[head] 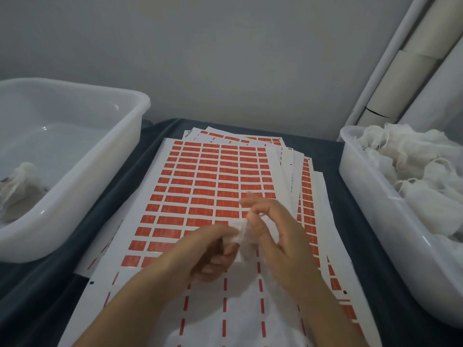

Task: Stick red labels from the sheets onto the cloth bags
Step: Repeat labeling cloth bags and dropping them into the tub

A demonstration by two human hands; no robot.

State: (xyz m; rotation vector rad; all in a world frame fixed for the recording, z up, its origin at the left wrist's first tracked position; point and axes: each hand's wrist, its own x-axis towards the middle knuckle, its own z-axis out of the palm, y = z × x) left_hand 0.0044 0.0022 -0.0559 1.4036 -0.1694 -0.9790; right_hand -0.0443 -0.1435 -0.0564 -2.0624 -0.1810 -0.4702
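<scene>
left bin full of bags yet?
No, the left bin holds only a small clump of cloth bags in its near corner, and the rest of its floor is bare.

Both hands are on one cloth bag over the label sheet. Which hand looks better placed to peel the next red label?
Probably the right hand: its fingertips sit nearest the remaining red labels. The left hand pinches the cloth bag lower down and could keep holding it.

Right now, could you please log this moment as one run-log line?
left hand: holds bag | right hand: holds bag | sheets: under hands | right bin: bags
</scene>
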